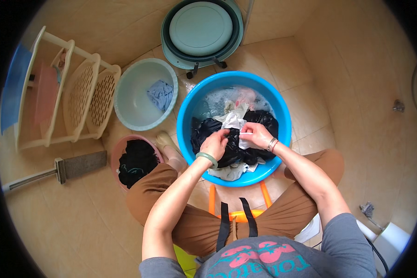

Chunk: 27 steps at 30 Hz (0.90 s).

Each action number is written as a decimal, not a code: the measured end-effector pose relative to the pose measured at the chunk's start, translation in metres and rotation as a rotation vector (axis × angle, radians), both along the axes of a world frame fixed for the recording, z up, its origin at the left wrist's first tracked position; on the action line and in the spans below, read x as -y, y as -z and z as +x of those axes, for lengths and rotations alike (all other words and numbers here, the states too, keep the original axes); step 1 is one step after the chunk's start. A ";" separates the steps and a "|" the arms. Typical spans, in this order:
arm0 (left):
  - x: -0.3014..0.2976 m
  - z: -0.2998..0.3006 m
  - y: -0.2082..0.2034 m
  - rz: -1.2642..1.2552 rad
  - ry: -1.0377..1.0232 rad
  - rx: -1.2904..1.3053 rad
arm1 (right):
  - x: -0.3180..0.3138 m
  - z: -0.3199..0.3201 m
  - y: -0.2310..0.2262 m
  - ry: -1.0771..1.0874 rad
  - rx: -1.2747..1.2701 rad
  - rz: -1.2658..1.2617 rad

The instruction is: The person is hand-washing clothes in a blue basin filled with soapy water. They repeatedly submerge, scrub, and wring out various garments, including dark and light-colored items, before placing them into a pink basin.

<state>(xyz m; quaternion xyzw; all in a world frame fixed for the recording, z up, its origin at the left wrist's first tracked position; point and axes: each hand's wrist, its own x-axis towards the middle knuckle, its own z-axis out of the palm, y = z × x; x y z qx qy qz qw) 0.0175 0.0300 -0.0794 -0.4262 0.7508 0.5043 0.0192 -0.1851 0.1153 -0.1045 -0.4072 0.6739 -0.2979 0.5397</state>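
Note:
A blue basin [183, 134] stands between my legs, filled with soapy water and wet laundry. Over it, my right hand [258, 135] pinches a small white cloth [246, 142] between thumb and fingers. My left hand [213, 145] is beside it, a green bangle at the wrist, its fingers curled in near the white fabric [234, 120]; what they hold, if anything, is hidden. Under both hands lie black garments [204, 131]. Pale cloth [231, 172] shows at the near rim, and a pink piece [246, 98] is among the suds at the far side.
At the left are a pale green basin [125, 99] with a light blue cloth [161, 94] and a pink basin [114, 160] of black clothes. A cream rack [72, 95] and flat mop [83, 166] stand farther left. A folded basin [201, 28] leans at the wall. An orange stool [241, 216] is below me.

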 end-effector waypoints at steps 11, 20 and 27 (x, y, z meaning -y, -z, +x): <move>0.035 -0.037 -0.086 0.346 0.009 -0.614 | 0.013 -0.021 -0.218 0.228 0.568 -0.213; 0.048 -0.029 -0.086 0.262 -0.056 -0.616 | 0.018 -0.078 -0.181 0.277 0.482 -0.317; 0.030 -0.048 -0.113 0.500 -0.242 -0.704 | 0.033 -0.042 -0.130 -0.145 0.030 -0.440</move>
